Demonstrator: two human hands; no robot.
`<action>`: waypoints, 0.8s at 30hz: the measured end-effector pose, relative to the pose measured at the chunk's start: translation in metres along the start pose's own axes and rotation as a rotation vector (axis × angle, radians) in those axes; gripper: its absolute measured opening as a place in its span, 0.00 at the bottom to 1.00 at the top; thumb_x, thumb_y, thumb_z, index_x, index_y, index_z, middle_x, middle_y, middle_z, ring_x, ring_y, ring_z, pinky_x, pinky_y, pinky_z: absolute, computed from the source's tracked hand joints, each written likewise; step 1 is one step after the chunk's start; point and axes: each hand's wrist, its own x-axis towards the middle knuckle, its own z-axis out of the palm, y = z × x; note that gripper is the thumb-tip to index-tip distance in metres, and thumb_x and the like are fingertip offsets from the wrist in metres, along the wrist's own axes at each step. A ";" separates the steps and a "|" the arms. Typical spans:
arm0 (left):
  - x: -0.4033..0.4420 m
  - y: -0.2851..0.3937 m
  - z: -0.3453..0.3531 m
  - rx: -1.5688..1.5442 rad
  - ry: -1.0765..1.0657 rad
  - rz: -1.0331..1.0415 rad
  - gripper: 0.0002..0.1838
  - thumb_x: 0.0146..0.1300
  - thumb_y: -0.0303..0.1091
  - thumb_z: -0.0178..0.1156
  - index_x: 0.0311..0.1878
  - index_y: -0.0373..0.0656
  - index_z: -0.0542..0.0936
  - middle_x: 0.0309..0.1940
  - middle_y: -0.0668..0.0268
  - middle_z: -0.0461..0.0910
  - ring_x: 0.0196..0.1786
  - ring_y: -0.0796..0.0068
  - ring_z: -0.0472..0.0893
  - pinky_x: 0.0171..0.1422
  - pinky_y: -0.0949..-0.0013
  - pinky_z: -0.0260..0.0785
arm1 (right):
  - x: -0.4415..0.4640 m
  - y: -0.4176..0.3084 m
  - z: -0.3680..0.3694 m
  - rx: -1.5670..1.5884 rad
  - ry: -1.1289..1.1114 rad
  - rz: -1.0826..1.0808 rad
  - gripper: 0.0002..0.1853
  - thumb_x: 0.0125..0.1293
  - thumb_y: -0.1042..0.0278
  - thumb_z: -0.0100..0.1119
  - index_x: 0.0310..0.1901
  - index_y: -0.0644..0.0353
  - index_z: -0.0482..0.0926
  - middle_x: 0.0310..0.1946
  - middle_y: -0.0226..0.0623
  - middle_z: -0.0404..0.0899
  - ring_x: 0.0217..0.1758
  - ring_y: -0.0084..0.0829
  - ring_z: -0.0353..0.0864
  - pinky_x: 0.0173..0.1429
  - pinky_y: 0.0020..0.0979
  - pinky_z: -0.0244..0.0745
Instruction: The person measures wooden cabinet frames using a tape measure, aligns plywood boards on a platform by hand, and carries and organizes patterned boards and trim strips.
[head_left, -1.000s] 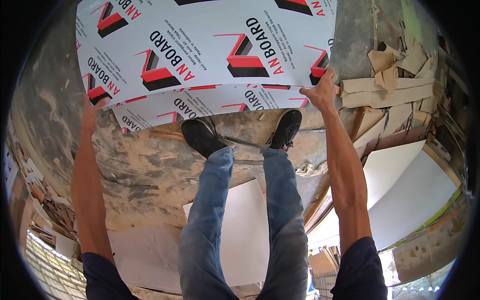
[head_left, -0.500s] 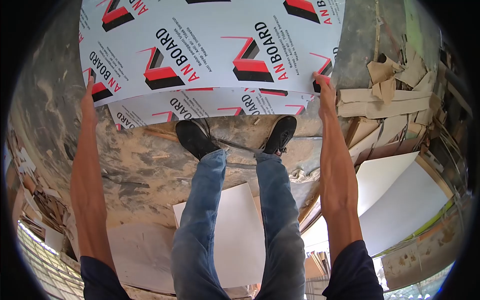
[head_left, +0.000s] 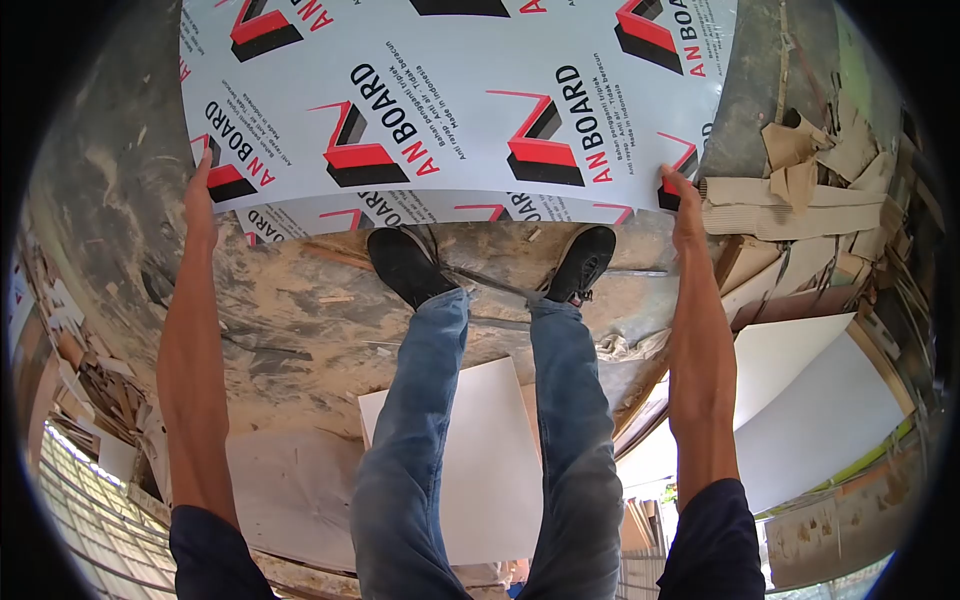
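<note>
A large printed board (head_left: pixel 470 120) with red and black "AN BOARD" lettering spans the top of the head view. My left hand (head_left: pixel 201 196) grips its left near corner, thumb lying on the printed face. At the right near corner my right hand (head_left: pixel 684 200) is closed round the edge, thumb also on top. The fingers beneath the board are hidden. Below the held board, a second sheet (head_left: pixel 400 207) with the same print shows along the near edge, close to my shoes.
Torn corrugated cardboard (head_left: pixel 790 207) lies to the right on the dusty floor (head_left: pixel 290 380). White panels (head_left: pixel 820 420) lean at the lower right, and another white panel (head_left: pixel 490 460) is behind my legs. Wood scraps (head_left: pixel 90 390) pile up at the left. A dark strap (head_left: pixel 490 283) runs between my shoes.
The held board and both hands sit slightly further right and lower in view. Less of the sheet beneath shows past the near edge. Both hands keep their hold.
</note>
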 end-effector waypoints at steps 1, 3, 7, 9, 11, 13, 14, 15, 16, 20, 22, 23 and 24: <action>0.005 0.000 -0.003 0.004 0.004 0.002 0.37 0.59 0.58 0.59 0.60 0.36 0.72 0.55 0.61 0.75 0.57 0.68 0.72 0.64 0.66 0.57 | -0.002 -0.009 0.006 0.004 -0.004 0.002 0.23 0.49 0.50 0.70 0.39 0.61 0.82 0.35 0.30 0.79 0.40 0.22 0.75 0.52 0.26 0.65; 0.025 -0.005 -0.008 -0.106 -0.034 -0.056 0.37 0.59 0.58 0.59 0.60 0.35 0.72 0.54 0.61 0.75 0.56 0.69 0.73 0.62 0.67 0.59 | -0.003 -0.023 0.021 0.166 -0.015 0.059 0.27 0.48 0.49 0.71 0.42 0.64 0.80 0.35 0.31 0.79 0.39 0.22 0.76 0.49 0.26 0.67; 0.042 -0.015 -0.010 -0.192 0.068 -0.030 0.36 0.59 0.58 0.59 0.59 0.34 0.72 0.53 0.61 0.75 0.54 0.70 0.75 0.60 0.69 0.62 | 0.016 -0.013 0.012 0.076 0.024 0.047 0.29 0.50 0.48 0.72 0.43 0.67 0.79 0.36 0.34 0.80 0.39 0.24 0.77 0.47 0.27 0.69; 0.033 -0.018 -0.012 -0.159 0.072 0.003 0.36 0.60 0.57 0.59 0.58 0.33 0.73 0.52 0.60 0.76 0.52 0.71 0.76 0.58 0.70 0.64 | 0.009 -0.001 0.006 0.072 0.020 0.031 0.27 0.51 0.49 0.71 0.40 0.68 0.79 0.35 0.36 0.80 0.36 0.24 0.77 0.45 0.29 0.70; 0.025 -0.019 -0.013 -0.145 0.073 -0.027 0.38 0.59 0.60 0.59 0.57 0.32 0.73 0.52 0.58 0.76 0.52 0.69 0.75 0.59 0.69 0.63 | 0.010 0.014 -0.017 0.027 -0.058 0.066 0.28 0.55 0.50 0.68 0.48 0.67 0.76 0.42 0.36 0.79 0.43 0.26 0.77 0.51 0.30 0.69; 0.025 -0.012 -0.011 0.072 0.169 -0.057 0.41 0.56 0.64 0.59 0.55 0.30 0.75 0.53 0.56 0.75 0.52 0.67 0.75 0.59 0.68 0.62 | 0.003 0.004 -0.012 -0.020 -0.135 0.100 0.31 0.58 0.51 0.65 0.56 0.65 0.72 0.48 0.36 0.78 0.50 0.28 0.77 0.57 0.32 0.68; 0.032 -0.006 -0.014 0.138 0.220 -0.077 0.45 0.54 0.67 0.59 0.53 0.27 0.76 0.53 0.54 0.75 0.53 0.65 0.73 0.61 0.67 0.60 | -0.005 -0.015 0.003 0.030 -0.082 0.061 0.26 0.58 0.55 0.67 0.53 0.62 0.74 0.44 0.33 0.78 0.47 0.26 0.77 0.54 0.31 0.69; 0.035 0.001 -0.017 0.126 0.231 -0.091 0.45 0.54 0.67 0.59 0.53 0.27 0.76 0.53 0.54 0.75 0.53 0.65 0.73 0.61 0.67 0.60 | -0.009 -0.035 0.015 0.080 -0.031 0.023 0.21 0.57 0.59 0.68 0.49 0.59 0.75 0.40 0.30 0.78 0.43 0.23 0.77 0.51 0.30 0.71; 0.039 0.011 -0.018 0.136 0.216 -0.090 0.45 0.54 0.68 0.59 0.53 0.27 0.76 0.53 0.54 0.75 0.54 0.65 0.73 0.62 0.67 0.59 | -0.006 -0.047 0.022 0.120 -0.078 0.092 0.21 0.57 0.61 0.67 0.51 0.56 0.74 0.41 0.29 0.77 0.45 0.24 0.76 0.52 0.30 0.70; 0.025 -0.003 -0.014 0.177 0.207 -0.092 0.45 0.54 0.68 0.58 0.53 0.28 0.77 0.52 0.54 0.77 0.53 0.65 0.74 0.61 0.67 0.60 | 0.001 -0.031 0.000 0.218 -0.081 0.221 0.23 0.57 0.58 0.66 0.53 0.54 0.73 0.42 0.32 0.78 0.44 0.29 0.78 0.51 0.32 0.72; 0.014 0.011 -0.006 0.178 0.205 -0.021 0.44 0.54 0.68 0.58 0.52 0.28 0.77 0.51 0.54 0.77 0.53 0.65 0.75 0.60 0.66 0.61 | 0.006 -0.027 -0.003 0.206 -0.026 0.290 0.28 0.57 0.46 0.63 0.54 0.55 0.72 0.41 0.35 0.80 0.43 0.31 0.79 0.52 0.34 0.73; 0.010 0.023 -0.002 0.090 0.155 -0.083 0.44 0.55 0.68 0.57 0.52 0.28 0.77 0.51 0.53 0.77 0.53 0.64 0.75 0.60 0.66 0.61 | 0.007 -0.034 0.002 0.213 -0.033 0.281 0.28 0.57 0.46 0.63 0.54 0.55 0.72 0.41 0.35 0.80 0.43 0.31 0.79 0.52 0.34 0.73; 0.009 0.031 -0.002 0.002 0.104 -0.144 0.43 0.56 0.68 0.56 0.51 0.28 0.78 0.50 0.52 0.78 0.53 0.63 0.75 0.59 0.65 0.61 | 0.007 -0.039 0.006 0.202 -0.007 0.289 0.30 0.57 0.44 0.63 0.54 0.55 0.72 0.40 0.35 0.80 0.42 0.31 0.80 0.51 0.34 0.73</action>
